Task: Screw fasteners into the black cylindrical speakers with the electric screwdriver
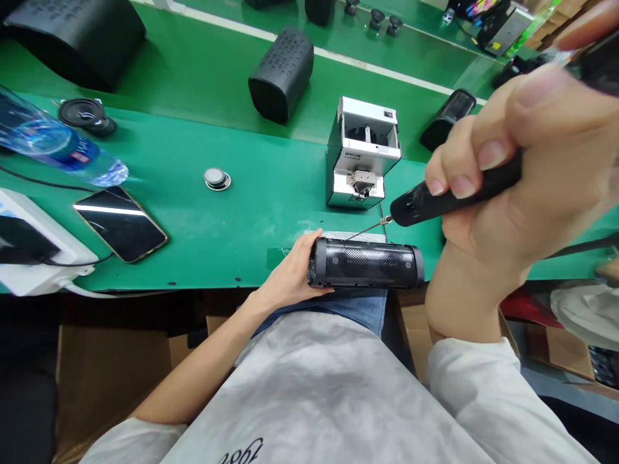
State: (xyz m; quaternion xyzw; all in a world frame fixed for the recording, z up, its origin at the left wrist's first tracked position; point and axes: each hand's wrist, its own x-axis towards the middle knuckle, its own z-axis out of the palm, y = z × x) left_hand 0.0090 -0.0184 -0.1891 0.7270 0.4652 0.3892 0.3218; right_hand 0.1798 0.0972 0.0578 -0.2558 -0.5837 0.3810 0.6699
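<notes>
A black speaker housing point(372, 264) with perforated grille areas lies lengthwise at the table's near edge. My left hand point(297, 267) grips its left end, the fingers wrapped round it. Raised at the right, my right hand point(527, 148) is closed round a black electric screwdriver point(435, 196). The thin bit slants down leftward, and its tip meets the far long side of the housing. Whether a screw sits under the tip is too small to tell. Just beyond the housing stands a white and black screw feeder point(365, 154).
On the green table point(271, 187) lie a phone point(122, 223), a water bottle point(58, 142), a small round silver part point(217, 178) and a loose speaker driver point(86, 116). Black speaker shells point(283, 74) stand farther back. A white power box point(39, 245) with cables sits at left.
</notes>
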